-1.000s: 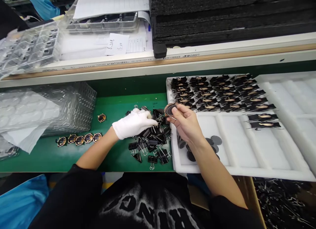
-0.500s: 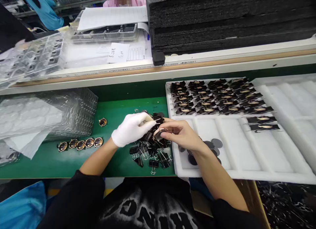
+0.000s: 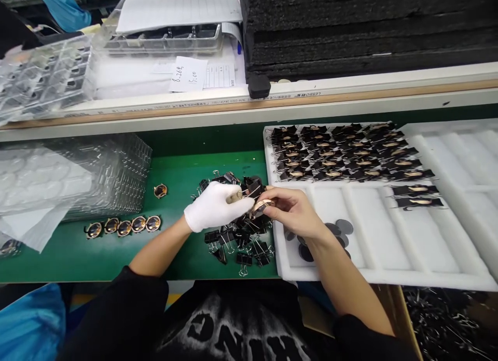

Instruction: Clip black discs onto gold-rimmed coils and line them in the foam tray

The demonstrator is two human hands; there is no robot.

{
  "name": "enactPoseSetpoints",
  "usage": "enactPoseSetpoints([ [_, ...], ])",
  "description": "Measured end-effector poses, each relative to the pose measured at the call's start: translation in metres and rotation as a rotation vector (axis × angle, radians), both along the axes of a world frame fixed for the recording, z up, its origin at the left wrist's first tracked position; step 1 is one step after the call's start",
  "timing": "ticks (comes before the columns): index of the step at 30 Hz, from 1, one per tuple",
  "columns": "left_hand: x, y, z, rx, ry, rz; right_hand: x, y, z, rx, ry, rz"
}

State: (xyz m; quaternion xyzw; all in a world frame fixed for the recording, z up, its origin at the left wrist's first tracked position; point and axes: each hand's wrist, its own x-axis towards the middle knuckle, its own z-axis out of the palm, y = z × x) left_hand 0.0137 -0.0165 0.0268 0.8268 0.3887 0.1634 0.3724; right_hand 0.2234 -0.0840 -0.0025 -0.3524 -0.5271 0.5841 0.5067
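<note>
My left hand (image 3: 216,205), in a white glove, pinches a black binder clip (image 3: 255,189) by its wire handles. Between the bare fingers of my right hand (image 3: 295,210) is a round gold-rimmed piece (image 3: 261,207), tilted and held right against the clip. Whether the clip's jaws are around its rim I cannot tell. Below both hands lies a loose pile of black binder clips (image 3: 244,258) on the green bench. Several similar gold-rimmed pieces (image 3: 139,224) with dark, patterned faces lie in a row to the left, with one more behind them.
To the right, a white foam tray (image 3: 373,210) bears rows of clipped pieces (image 3: 330,158) at its back and dark discs (image 3: 344,227) near my right wrist. Clear plastic trays (image 3: 112,179) are stacked at left. A white-edged shelf (image 3: 175,104) runs across the back.
My right hand has tilted the round piece, so its dark face shows less. My left hand has moved slightly right with the binder clip, and clip and piece are closer together.
</note>
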Motion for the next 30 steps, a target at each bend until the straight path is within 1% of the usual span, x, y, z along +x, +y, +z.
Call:
enactPoseSetpoints([
  [2, 0.001, 0.001, 0.001, -0.022, -0.026, 0.048, 0.000, 0.000, 0.000, -0.058, 0.077, -0.011],
  [3, 0.001, 0.002, 0.001, -0.024, -0.033, 0.065, 0.001, 0.000, 0.001, -0.099, 0.128, -0.049],
  [7, 0.002, 0.001, 0.002, -0.067, -0.036, 0.083, 0.003, 0.005, -0.001, -0.284, 0.269, -0.317],
  [9, 0.005, -0.002, 0.001, -0.127, -0.021, 0.077, 0.003, 0.007, -0.004, -0.337, 0.284, -0.390],
  [11, 0.008, -0.007, -0.001, -0.194, -0.010, 0.072, 0.003, 0.009, -0.007, -0.349, 0.266, -0.428],
  [14, 0.012, -0.011, -0.004, -0.251, -0.013, 0.065, 0.005, 0.010, -0.010, -0.294, 0.187, -0.445],
  [17, 0.012, -0.011, -0.007, -0.262, -0.028, 0.069, 0.008, 0.011, -0.012, -0.215, 0.123, -0.432],
  [19, 0.012, -0.011, -0.009, -0.266, -0.039, 0.076, 0.010, 0.012, -0.014, -0.190, 0.101, -0.418],
  [22, 0.012, -0.012, -0.012, -0.269, -0.046, 0.077, 0.008, 0.014, -0.017, -0.196, 0.091, -0.397],
  [27, 0.012, -0.012, -0.015, -0.255, -0.041, 0.084, 0.001, 0.014, -0.019, -0.232, 0.120, -0.425],
  [28, 0.010, -0.010, -0.014, -0.243, -0.023, 0.070, 0.000, 0.014, -0.018, -0.235, 0.119, -0.423],
  [30, 0.005, -0.005, -0.010, -0.210, 0.014, -0.005, 0.000, 0.013, -0.015, -0.245, 0.130, -0.420],
])
